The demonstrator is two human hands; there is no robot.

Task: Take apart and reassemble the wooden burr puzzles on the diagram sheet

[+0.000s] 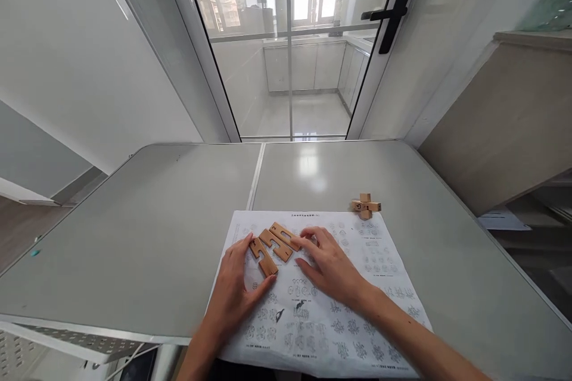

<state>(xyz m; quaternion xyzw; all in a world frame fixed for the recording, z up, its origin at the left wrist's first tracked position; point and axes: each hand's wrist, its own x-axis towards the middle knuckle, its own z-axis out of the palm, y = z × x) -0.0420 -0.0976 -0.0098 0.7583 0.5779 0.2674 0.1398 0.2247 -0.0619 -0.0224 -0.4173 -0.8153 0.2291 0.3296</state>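
Note:
Three flat notched wooden puzzle pieces (273, 245) lie side by side on a printed instruction sheet (357, 286). My left hand (236, 292) rests on the sheet, its fingers and thumb spread around the leftmost piece and touching it. My right hand (328, 265) lies flat to the right, fingertips against the end of the rightmost piece. Neither hand has lifted a piece. An assembled wooden cross puzzle (366, 206) stands just past the sheet's far right corner, apart from both hands.
The sheet lies on a grey folding table (134, 238) with a seam down its middle. A glass door (290, 41) with a black handle stands behind the table. A counter (513, 107) rises on the right.

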